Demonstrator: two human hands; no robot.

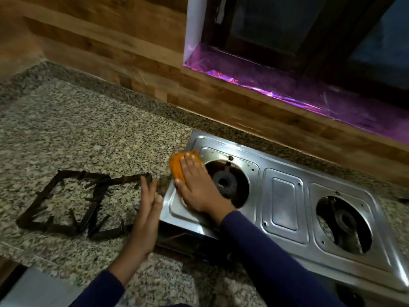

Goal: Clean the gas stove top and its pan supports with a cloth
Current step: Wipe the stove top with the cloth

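A steel two-burner gas stove top lies on the granite counter with both burners bare. My right hand presses flat on a folded orange cloth at the stove's left end, beside the left burner. The right burner sits in its round opening. Two dark square pan supports rest side by side on the counter to the left of the stove. My left hand stands edge-on against the stove's left side, fingers straight and together, holding nothing, partly covering the nearer support.
The speckled granite counter stretches left and back to a wooden wall. A window recess with a purple-lit sill lies behind the stove. The counter's front edge runs at lower left.
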